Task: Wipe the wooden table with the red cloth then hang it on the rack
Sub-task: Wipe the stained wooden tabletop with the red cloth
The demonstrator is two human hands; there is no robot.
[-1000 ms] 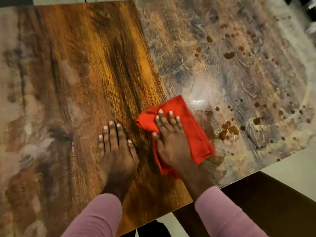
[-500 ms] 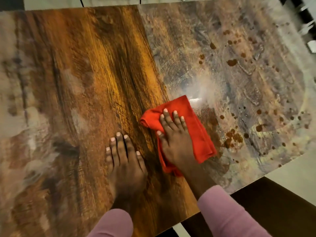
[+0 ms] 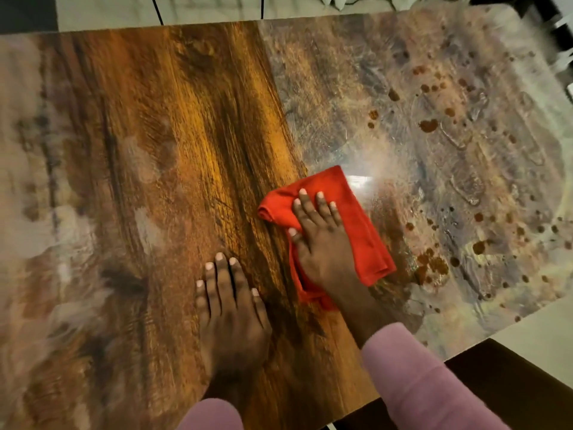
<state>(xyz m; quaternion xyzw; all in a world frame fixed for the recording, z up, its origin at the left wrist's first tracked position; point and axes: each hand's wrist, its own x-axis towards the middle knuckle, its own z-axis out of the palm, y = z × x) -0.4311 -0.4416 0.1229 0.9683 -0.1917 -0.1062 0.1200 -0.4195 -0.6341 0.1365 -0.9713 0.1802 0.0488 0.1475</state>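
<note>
Head view: one downward look over a wooden table (image 3: 192,144), with both of the person's hands resting on its top.
Right hand (image 3: 322,243): lies palm down on the red cloth (image 3: 356,231), fingers spread and flat; it presses the cloth to the table and does not clench it, so the grip is loose, a flat hold from above.
Red cloth: folded into a rough oblong, lying under and around the right hand; one end bunches just beyond the fingertips toward the far left, the other end sticks out on the hand's right side toward the table's near edge.
Left hand (image 3: 231,311): flat on bare wood just beside the right hand, on its left and a little nearer the person; fingers together, holding nothing, not touching the cloth.
Sleeves: a pink sleeve (image 3: 418,383) covers the right forearm up to the wrist, and another pink sleeve (image 3: 210,414) shows at the bottom edge behind the left hand.
Surface left of the cloth: warm brown grain, glossy, free of spots around the left hand.
Surface right of the cloth: dull and smeared, with curved streaks and scattered brown spots (image 3: 429,125); a larger cluster of brown stains (image 3: 432,265) lies just beside the cloth's near right corner.
Glare: a bright reflection (image 3: 359,180) sits on the tabletop touching the cloth's far edge.
Beyond the table: pale floor (image 3: 201,9) along the far side.
</note>
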